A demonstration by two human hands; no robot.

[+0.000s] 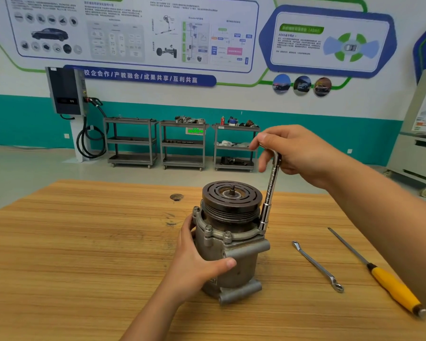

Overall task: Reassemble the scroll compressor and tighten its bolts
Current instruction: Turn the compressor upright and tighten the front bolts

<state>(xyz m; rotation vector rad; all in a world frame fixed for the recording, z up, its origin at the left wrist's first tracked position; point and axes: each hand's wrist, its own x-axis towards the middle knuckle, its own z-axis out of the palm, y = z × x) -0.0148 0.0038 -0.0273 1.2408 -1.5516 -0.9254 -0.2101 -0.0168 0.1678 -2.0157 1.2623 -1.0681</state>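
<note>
Scroll compressor [231, 242] stands upright at the middle of the wooden table [84, 254], dark pulley on top. Left hand [197, 259] is wrapped around its grey housing, thumb across the front. Right hand [295, 153] is closed on the top of a socket wrench [268, 193], which stands nearly vertical with its socket on a flange bolt at the right. Offset spanner [317, 265] and yellow-handled screwdriver [379, 274] lie on the table to the right, apart.

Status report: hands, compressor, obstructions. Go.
Left hand grips grey metal compressor. Right hand holds chrome socket wrench on flange bolt. Nothing blocking.
</note>
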